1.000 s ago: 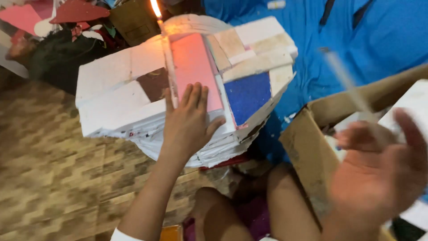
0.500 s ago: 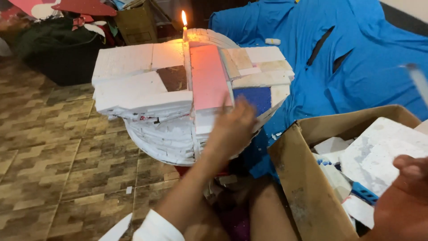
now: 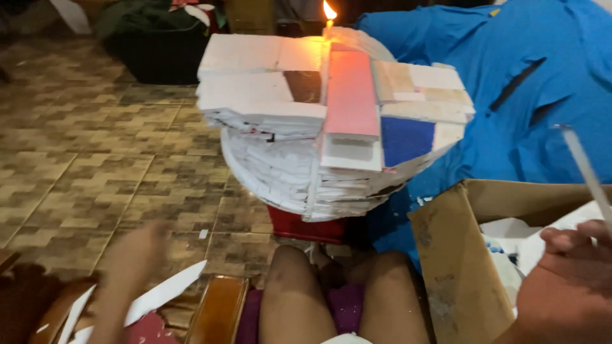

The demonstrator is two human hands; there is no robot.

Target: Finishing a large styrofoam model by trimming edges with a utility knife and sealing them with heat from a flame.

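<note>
Right hand (image 3: 567, 286) pinched on thin white stick (image 3: 586, 172), over cardboard box (image 3: 452, 255).
Left hand (image 3: 131, 261) blurred above tiled floor (image 3: 95, 159), near white scrap (image 3: 166, 293); grip unclear. Stacked boards (image 3: 331, 121) apart, candle (image 3: 329, 19) lit.

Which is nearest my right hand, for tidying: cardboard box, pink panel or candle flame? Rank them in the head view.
From the right hand:
1. Cardboard box, just left of it.
2. Pink panel, atop the stack, up-left.
3. Candle flame, behind the stack.
</note>
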